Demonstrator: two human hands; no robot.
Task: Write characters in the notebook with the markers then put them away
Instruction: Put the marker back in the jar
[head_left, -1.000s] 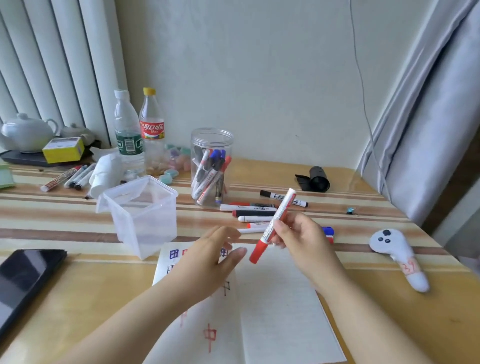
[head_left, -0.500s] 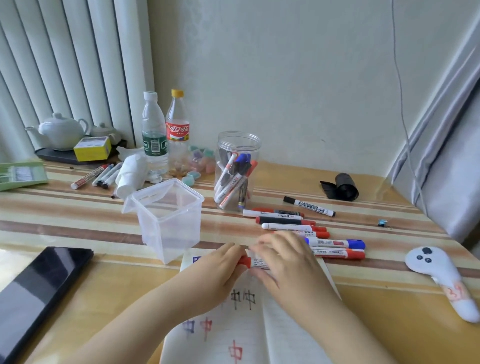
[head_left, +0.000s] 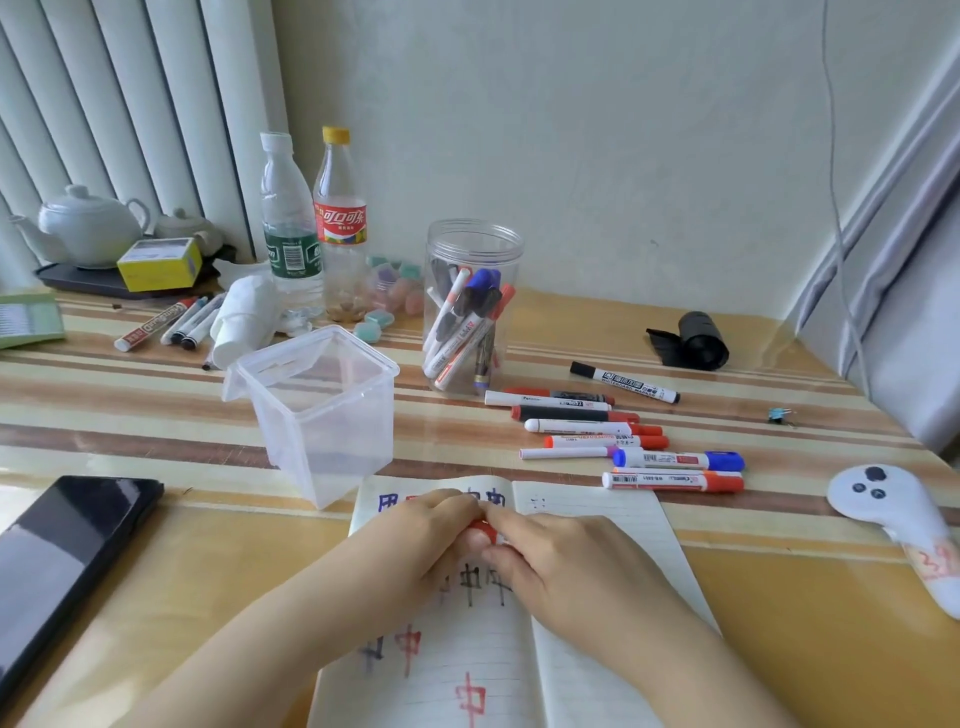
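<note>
An open notebook (head_left: 597, 525) lies at the table's near edge, with red, blue and black characters on its left page. Over its top, my left hand (head_left: 415, 545) and my right hand (head_left: 566, 566) meet around a red marker (head_left: 480, 530). Only its red end shows between the fingertips; the barrel is hidden under my right hand. Several loose markers (head_left: 587, 428) lie in a row on the table behind the notebook. A clear round jar (head_left: 472, 306) farther back holds several more markers.
A clear square plastic tub (head_left: 317, 405) stands left of the notebook, a black phone (head_left: 62, 551) at far left. Two bottles (head_left: 311, 228), a teapot (head_left: 88, 223) and more markers (head_left: 171, 322) sit at the back left. A white controller (head_left: 893, 519) lies right, a black roll (head_left: 696, 340) behind.
The red marker was held up in my right hand a second ago. It has come down over the notebook, and both hands now close round it. The view has tilted down and closer.
</note>
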